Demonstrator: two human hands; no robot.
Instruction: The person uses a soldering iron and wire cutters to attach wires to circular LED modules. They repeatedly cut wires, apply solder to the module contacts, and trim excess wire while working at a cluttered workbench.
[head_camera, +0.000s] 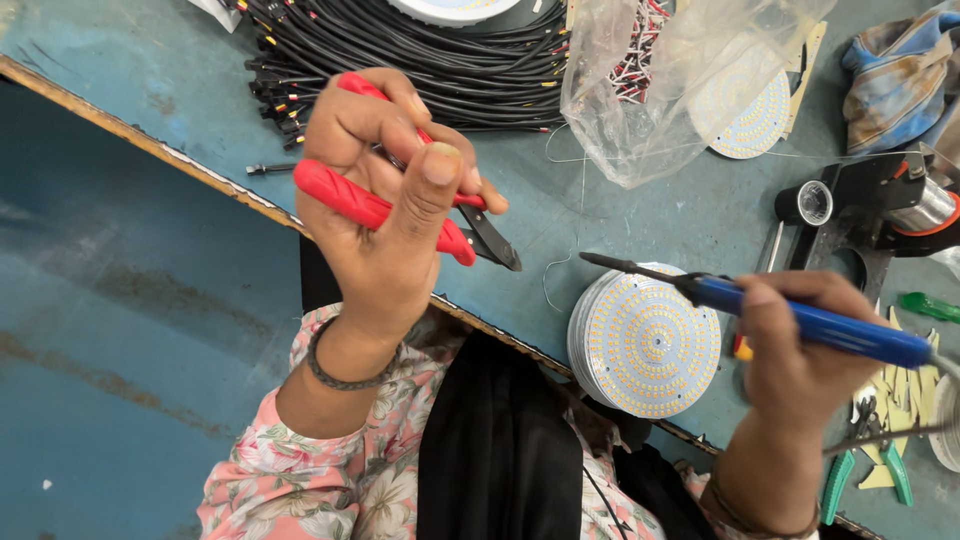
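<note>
red-handled cutters (400, 205) are gripped in the closed left hand (385, 215), raised at about ten o'clock from a stack of round led boards (645, 345), while a blue-handled soldering iron (800, 320) is clasped in the right hand (795, 350), at three o'clock from the stack, its tip above the boards.

Red cutters and a blue soldering iron, both held up over our bench.

We see the cutters (400, 205) with red grips and short dark jaws, the jaws together and pointing right and slightly down, the grips slanting up to the left, lifted above the near edge of the table. We see the soldering iron (790, 315), a blue barrel with a thin dark tip, lying nearly level, its tip pointing left just above the top of a stack of round white light boards (645, 345).
</note>
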